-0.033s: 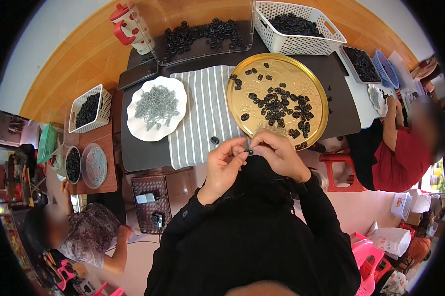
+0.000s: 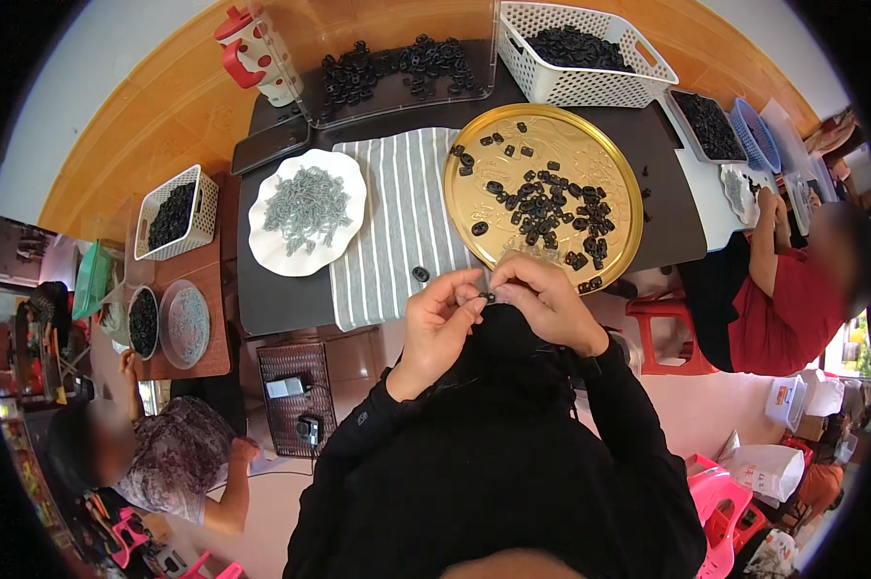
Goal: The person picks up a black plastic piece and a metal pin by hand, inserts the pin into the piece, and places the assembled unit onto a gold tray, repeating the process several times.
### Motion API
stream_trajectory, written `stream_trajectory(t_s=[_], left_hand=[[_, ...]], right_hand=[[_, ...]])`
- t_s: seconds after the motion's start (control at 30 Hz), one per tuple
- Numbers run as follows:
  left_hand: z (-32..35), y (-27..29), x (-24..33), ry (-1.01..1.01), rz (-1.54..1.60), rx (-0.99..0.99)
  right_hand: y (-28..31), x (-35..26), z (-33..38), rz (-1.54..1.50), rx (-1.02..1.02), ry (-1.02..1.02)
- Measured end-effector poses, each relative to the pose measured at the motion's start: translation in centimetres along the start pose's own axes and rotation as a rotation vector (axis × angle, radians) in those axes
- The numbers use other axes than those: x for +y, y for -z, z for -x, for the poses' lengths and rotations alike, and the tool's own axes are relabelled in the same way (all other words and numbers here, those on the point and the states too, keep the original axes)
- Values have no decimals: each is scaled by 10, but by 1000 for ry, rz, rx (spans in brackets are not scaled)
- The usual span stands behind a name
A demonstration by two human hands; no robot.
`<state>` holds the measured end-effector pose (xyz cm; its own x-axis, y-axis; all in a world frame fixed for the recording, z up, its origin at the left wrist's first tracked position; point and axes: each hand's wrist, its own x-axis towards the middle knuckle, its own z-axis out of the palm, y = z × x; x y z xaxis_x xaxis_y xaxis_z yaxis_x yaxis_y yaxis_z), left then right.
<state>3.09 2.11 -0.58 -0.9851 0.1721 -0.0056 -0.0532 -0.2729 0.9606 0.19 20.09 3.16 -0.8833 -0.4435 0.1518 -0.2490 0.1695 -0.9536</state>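
Note:
My left hand (image 2: pixel 434 330) and my right hand (image 2: pixel 551 307) meet at the table's near edge. Between their fingertips is a small black plastic part (image 2: pixel 487 297), pinched from both sides; its details are mostly covered. A lone black oval piece (image 2: pixel 420 274) lies left of my fingers on a grey-and-white striped cloth (image 2: pixel 392 193). Just beyond my right hand, a round gold tray (image 2: pixel 595 145) carries many scattered black pieces (image 2: pixel 544 207). Left of the cloth, a white wavy-rimmed plate (image 2: pixel 264 193) holds a heap of small grey pieces (image 2: pixel 306 212).
At the back stand a clear bin (image 2: pixel 397 106) of black pieces, a white basket (image 2: pixel 590 92) and a red-and-white cup (image 2: pixel 272 63). A phone (image 2: pixel 270 147) lies at left. People sit at either side: one in red (image 2: pixel 778 318), one in a patterned top (image 2: pixel 180 449).

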Motion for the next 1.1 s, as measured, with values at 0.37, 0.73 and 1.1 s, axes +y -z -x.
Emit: stream_trajectory(t_s=[0.37,0.73,1.1], left_hand=[[3,2,3,-24,-50,-31],[7,4,5,-46,-46,-35],[16,-2,3,-87,-43,9]], right_hand=[[-5,1,-3,-43,-48,-19],[-8,1,-5,14,-65,12],[-5,1,-6,193,-151,110]])
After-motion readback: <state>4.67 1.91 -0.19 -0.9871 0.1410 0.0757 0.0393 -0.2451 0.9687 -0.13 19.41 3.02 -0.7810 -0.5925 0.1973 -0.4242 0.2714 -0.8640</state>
